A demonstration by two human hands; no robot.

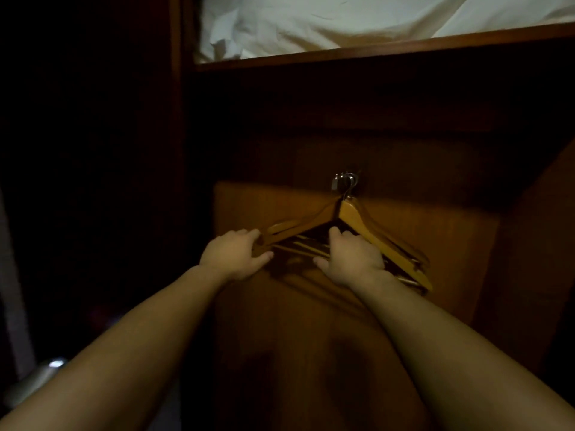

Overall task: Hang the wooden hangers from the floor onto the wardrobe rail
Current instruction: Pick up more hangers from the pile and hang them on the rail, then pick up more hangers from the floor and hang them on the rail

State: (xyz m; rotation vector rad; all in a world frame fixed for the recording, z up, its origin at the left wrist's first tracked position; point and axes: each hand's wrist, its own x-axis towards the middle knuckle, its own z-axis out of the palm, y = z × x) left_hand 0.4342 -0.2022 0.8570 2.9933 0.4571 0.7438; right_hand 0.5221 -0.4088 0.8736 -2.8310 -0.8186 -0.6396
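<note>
On wardrobe floor: hanger stack, two-handed hold

Nearest, both forearms reach in. Left hand curls its fingers and thumb round the left arm-tips of the wooden hangers. Right hand bends its fingers over the crossbars near the middle, thumb spread left. The stack lies flat on the wooden panel with arms nested and hooks bunched at the far end, probably so it lifts as one. Farthest, white bedding sits on a shelf. Rail not visible.

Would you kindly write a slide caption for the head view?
Left hand and right hand grip stacked wooden hangers in a dim wardrobe.
</note>
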